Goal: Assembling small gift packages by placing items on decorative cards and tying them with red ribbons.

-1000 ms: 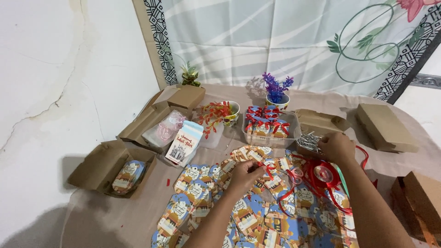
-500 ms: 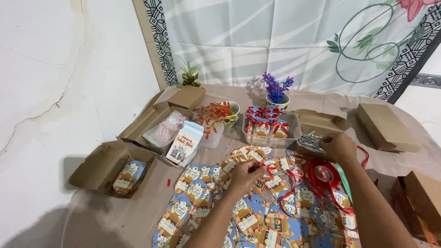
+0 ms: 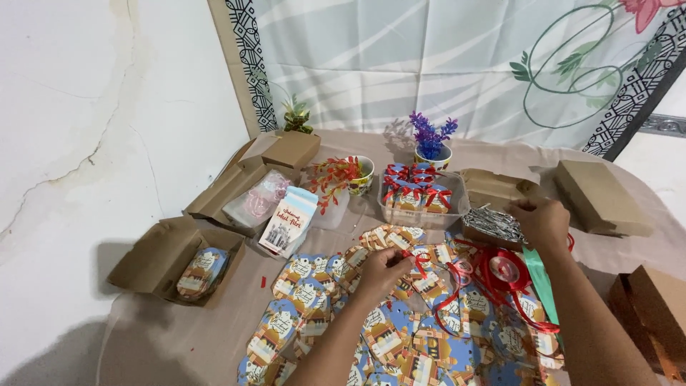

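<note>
Over on the far left there's an open cardboard box (image 3: 161, 257) with a stack of printed paper tags (image 3: 202, 271) sitting in it, well away from either hand. Next along, a folded-open carton (image 3: 275, 154) with a clear bag (image 3: 256, 200) and a small printed card box (image 3: 289, 221) leaning against it, then a cup with orange sprigs (image 3: 354, 175).

The left hand (image 3: 382, 270) is down on a big spread of blue and orange tags (image 3: 314, 293) that covers the cloth under and around it. Its fingers are curled in and pinching the end of a thin red ribbon (image 3: 418, 261) right at the fingertips. Just past those fingertips is a clear tray of little ribbon-tied boxes (image 3: 421, 196), with a pot of purple flowers (image 3: 431, 143) behind that.

The ribbon trails right into a loose red tangle around a spool (image 3: 504, 270), between the two hands. The right hand (image 3: 543, 221) is up over a heap of shiny silver bits (image 3: 493, 221) in a box, fingers bunched together at the tips; can't tell what they're gripping, if anything. A green strip (image 3: 539, 275) lies just below that wrist. Closed brown boxes (image 3: 600, 196) sit further right.
</note>
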